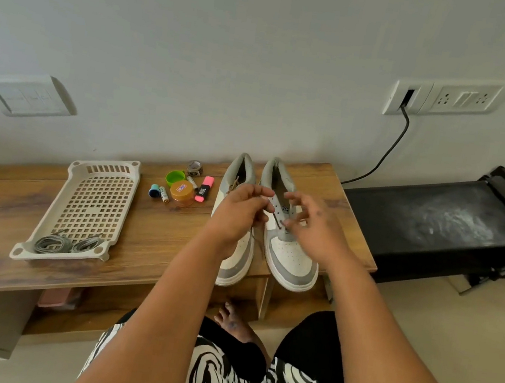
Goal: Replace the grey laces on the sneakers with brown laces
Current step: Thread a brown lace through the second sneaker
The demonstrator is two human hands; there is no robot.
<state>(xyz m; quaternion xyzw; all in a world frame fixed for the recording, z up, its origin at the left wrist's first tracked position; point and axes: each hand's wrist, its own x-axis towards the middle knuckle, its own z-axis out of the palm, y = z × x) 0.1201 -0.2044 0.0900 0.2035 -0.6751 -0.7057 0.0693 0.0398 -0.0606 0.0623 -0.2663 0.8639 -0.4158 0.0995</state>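
Two white and grey sneakers stand side by side on the wooden table [141, 234], toes toward me. My left hand [241, 212] hovers over the left sneaker [235, 267] and pinches a brown lace [276, 219] that runs into the eyelets of the right sneaker [292, 258]. My right hand [311, 222] is over the right sneaker's tongue, fingers curled at the lace; whether it grips the lace is unclear. More brown lace shows by the left sneaker's collar. The grey laces [65, 244] lie coiled in the near end of a beige basket tray [94, 201].
Between tray and sneakers lie a pink highlighter [204, 189], an orange-lidded jar [182, 193], a green cap [175, 177], a tape roll [195, 167] and batteries [163, 194]. A black treadmill [441, 224] stands right of the table. My foot [231, 320] rests below the table edge.
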